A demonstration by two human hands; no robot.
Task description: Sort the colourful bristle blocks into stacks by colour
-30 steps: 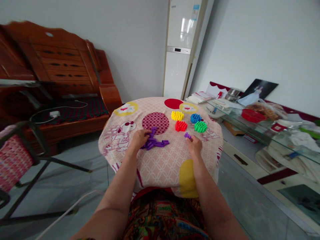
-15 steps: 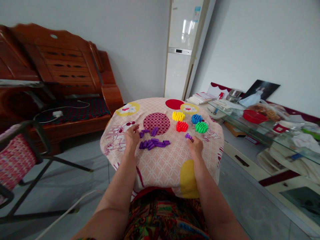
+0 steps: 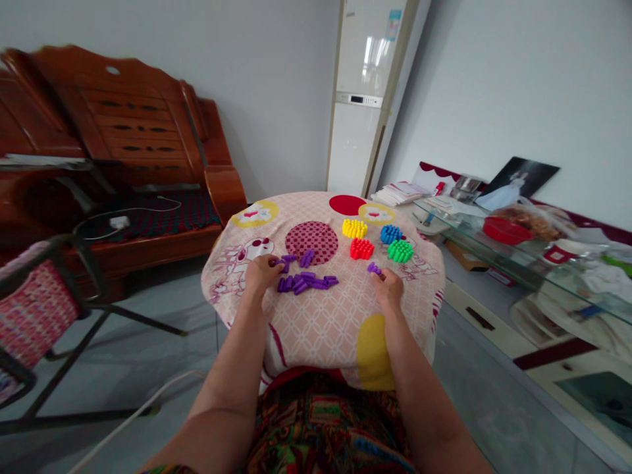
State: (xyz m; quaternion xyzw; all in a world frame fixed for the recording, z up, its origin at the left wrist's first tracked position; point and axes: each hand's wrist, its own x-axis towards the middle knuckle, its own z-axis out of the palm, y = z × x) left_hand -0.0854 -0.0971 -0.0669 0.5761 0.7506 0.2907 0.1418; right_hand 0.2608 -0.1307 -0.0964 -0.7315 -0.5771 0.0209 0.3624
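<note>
Over patterned cloth, the right hand pinches a part-covered purple piece; whether the left hand grips anything is unclear.

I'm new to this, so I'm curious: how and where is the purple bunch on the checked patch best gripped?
Probably pinch the purple bunch across its middle, coming from the right. It looks longer than wide, pointing away from the person, so its long sides suit a pinch; the left hand and other purple pieces lie to its left.
</note>
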